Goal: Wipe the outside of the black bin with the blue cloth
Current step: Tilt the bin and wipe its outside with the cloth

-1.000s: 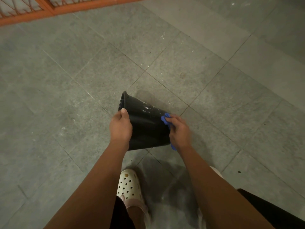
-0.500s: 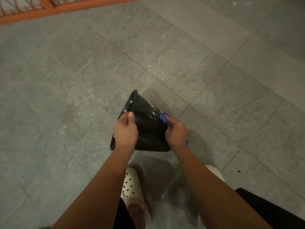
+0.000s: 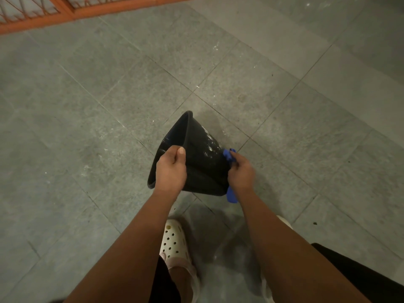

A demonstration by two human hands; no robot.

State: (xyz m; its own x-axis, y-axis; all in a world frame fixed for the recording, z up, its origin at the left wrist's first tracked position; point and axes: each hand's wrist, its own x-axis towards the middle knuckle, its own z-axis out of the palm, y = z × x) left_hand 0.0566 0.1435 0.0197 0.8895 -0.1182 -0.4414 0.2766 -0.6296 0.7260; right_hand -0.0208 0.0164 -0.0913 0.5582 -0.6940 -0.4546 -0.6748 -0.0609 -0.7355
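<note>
Since a second earlier, the light, stiff bin [image 3: 196, 162] tipped open-side leftward; left hand [image 3: 171, 171] pinched its rim, right hand [image 3: 241, 172] clutched the soft cloth [image 3: 229, 156] against the base.

Home entrance or patio: grey stone floor tiles [image 3: 91, 132], orange metal grille [image 3: 35, 12].

no legible txt, no labels/brands/nums on black bin [image 3: 196, 162], blue cloth [image 3: 230, 194], white clog [image 3: 175, 241], grey floor tiles [image 3: 109, 106]
</note>
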